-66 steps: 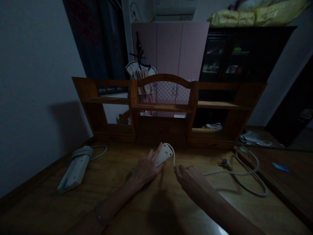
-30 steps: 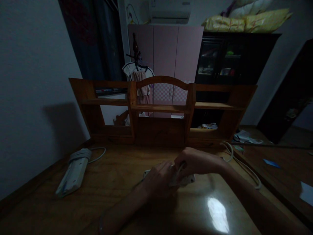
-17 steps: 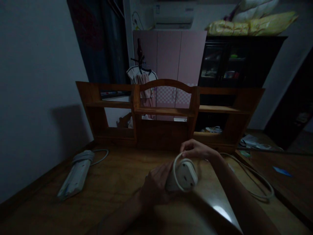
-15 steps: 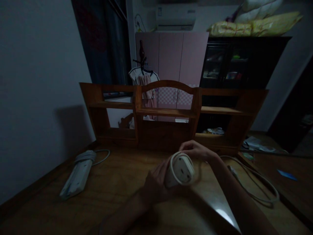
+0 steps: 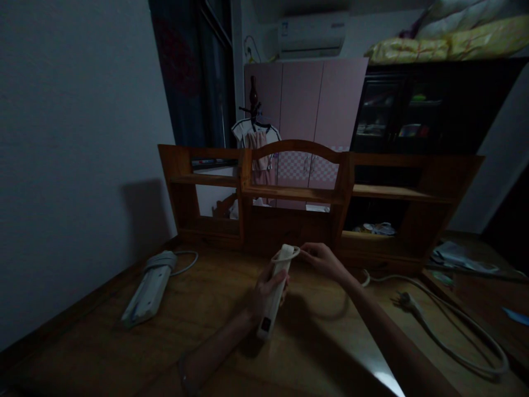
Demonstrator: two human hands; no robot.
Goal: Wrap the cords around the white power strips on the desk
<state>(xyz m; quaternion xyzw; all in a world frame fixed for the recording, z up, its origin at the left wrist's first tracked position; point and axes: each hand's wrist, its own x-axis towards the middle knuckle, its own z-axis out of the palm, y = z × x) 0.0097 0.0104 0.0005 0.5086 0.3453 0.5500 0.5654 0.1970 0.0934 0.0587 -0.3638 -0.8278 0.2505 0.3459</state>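
Observation:
My left hand point(image 5: 261, 291) is wrapped round a white power strip point(image 5: 273, 306), seen edge-on and tilted above the desk, with a dark patch at its near end. A loop of white cord point(image 5: 296, 253) goes round the strip's far end. My right hand point(image 5: 324, 261) pinches this cord just to the right of the strip. The rest of the cable point(image 5: 458, 315) runs over the desk to the right, and its plug point(image 5: 407, 301) lies there with the prongs facing left.
On the left of the wooden desk point(image 5: 198, 336) lies another power strip point(image 5: 149, 292) with its grey cord wound round the far end. A wooden shelf unit point(image 5: 295, 192) stands along the back edge. A wall point(image 5: 82, 165) borders the left side.
The power strip has turned from showing its socketed end to lying edge-on, lengthwise away from me. My right hand still holds the cord at its far end. The view has shifted slightly.

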